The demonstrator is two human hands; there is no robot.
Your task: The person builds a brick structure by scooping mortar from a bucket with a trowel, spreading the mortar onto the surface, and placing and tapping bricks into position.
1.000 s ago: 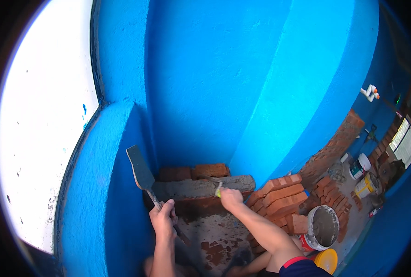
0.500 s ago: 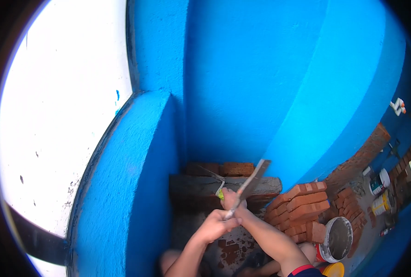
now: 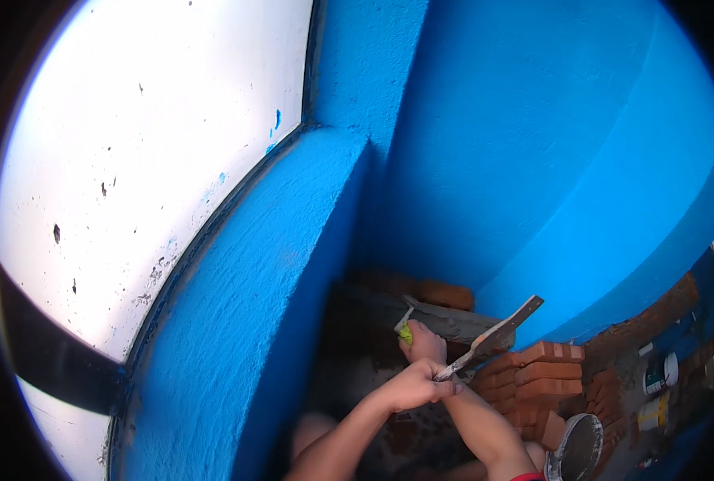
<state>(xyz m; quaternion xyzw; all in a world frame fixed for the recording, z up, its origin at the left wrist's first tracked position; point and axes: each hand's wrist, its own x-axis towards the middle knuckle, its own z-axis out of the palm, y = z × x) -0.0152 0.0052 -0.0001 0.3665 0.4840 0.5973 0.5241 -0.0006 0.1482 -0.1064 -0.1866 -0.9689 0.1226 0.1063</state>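
My left hand [image 3: 413, 385] is closed on the handle of a long, flat, mortar-smeared trowel [image 3: 497, 337], tilted up to the right. It crosses above my right forearm. Just beyond it, my right hand [image 3: 427, 345] grips a small trowel [image 3: 406, 332] by its yellow-green handle, at a low brick course topped with wet grey mortar [image 3: 457, 321]. The small trowel’s blade is hard to make out in the shadow. Behind the mortar lie darker red bricks [image 3: 445, 294], against the blue wall.
A stack of red bricks [image 3: 548, 373] stands right of my hands, with a mortar bucket [image 3: 589, 441] below it. More pails [image 3: 653, 413] lie farther right. A blue ledge [image 3: 252, 264] and white window pane [image 3: 132, 160] fill the left. My knees show at the lower edge.
The view has turned left. My left hand has swung the long trowel from upright at the left to across my right forearm, pointing right. My right hand still grips the small trowel.
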